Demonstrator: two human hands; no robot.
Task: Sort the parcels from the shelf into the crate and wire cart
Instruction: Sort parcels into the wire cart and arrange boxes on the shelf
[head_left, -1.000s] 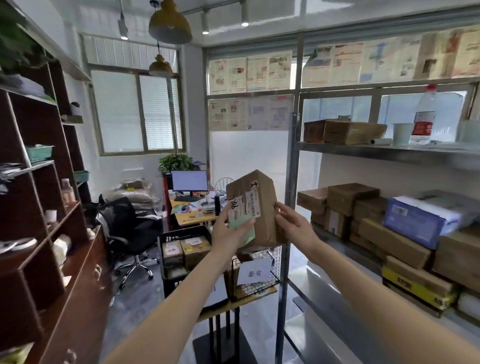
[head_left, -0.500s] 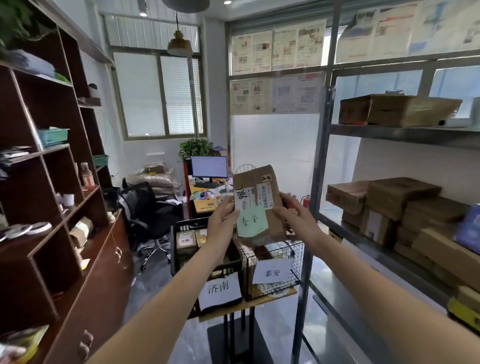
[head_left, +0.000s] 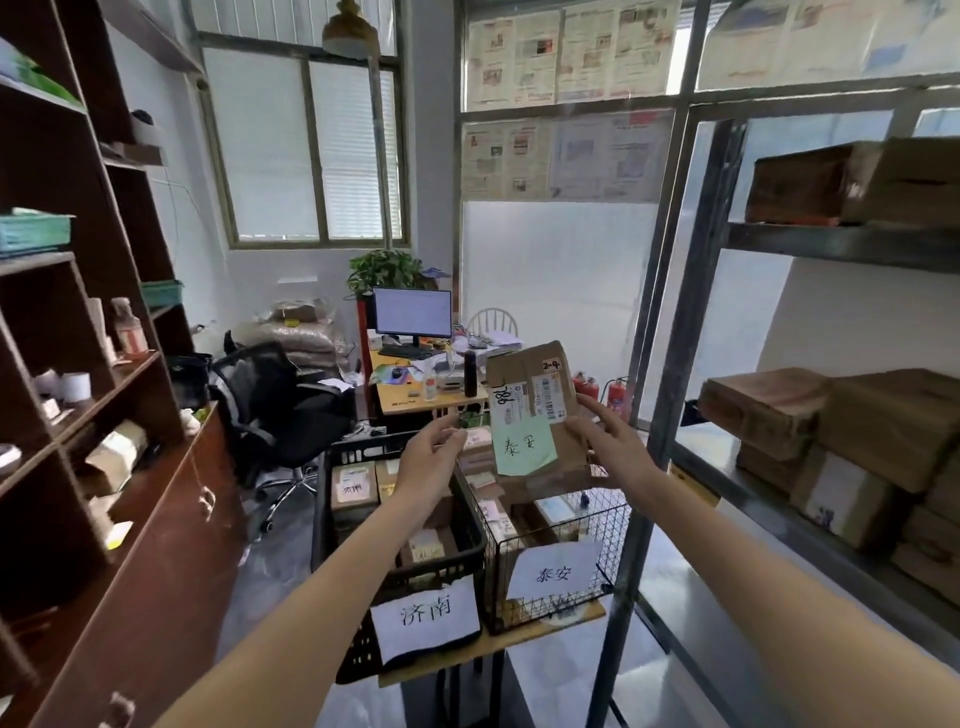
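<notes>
A brown cardboard parcel (head_left: 530, 382) with a barcode label and a green note (head_left: 524, 447) hangs upright above the wire cart (head_left: 610, 525). My right hand (head_left: 610, 447) grips its right side. My left hand (head_left: 434, 457) hovers just left of the parcel with relaxed fingers, a small gap between them. The black crate (head_left: 472, 525), with a white paper sign, stands left of the wire cart, which has its own sign. Both hold several parcels. More brown parcels (head_left: 883, 426) are stacked on the metal shelf (head_left: 841, 244) at right.
A grey shelf post (head_left: 675, 338) rises just right of the cart. Dark wooden shelving (head_left: 78, 364) lines the left wall. Behind the crate are a black office chair (head_left: 280, 405), a cluttered desk with a monitor (head_left: 413, 314) and red fire extinguishers (head_left: 615, 395).
The parcel has travelled from beside the shelf to above the wire cart. My left hand, which was on its face, has come off it. The view has swung left and down.
</notes>
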